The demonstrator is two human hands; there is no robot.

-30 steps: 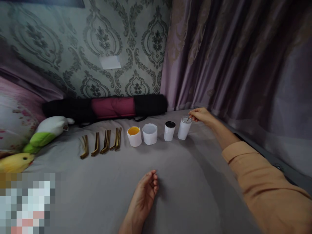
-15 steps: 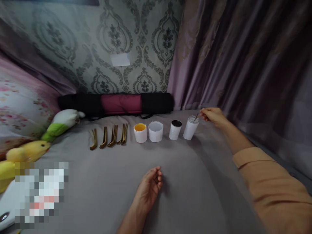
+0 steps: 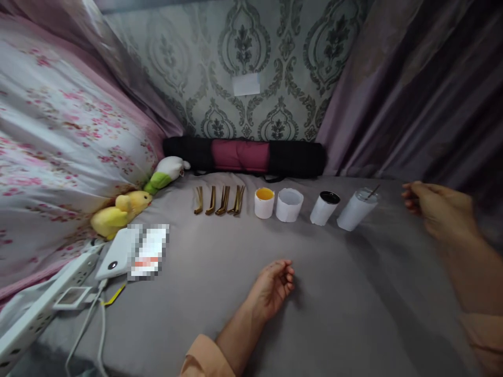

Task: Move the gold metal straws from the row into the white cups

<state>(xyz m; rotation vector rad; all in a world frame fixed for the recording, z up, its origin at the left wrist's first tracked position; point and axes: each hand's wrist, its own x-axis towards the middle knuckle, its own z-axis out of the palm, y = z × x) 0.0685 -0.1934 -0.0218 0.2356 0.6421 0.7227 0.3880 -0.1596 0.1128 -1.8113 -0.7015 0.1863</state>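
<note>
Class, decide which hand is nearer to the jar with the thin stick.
Right. The right hand is to the right of the jar, apart from it; the left hand is farther off, to its lower left.

Stands on the grey cloth (image 3: 176,293) as a jar (image 3: 356,212) with a clear rim, wrapped in white below; holds one thin, dark stick (image 3: 373,192), slanting up and rightward out of the open mouth
</note>
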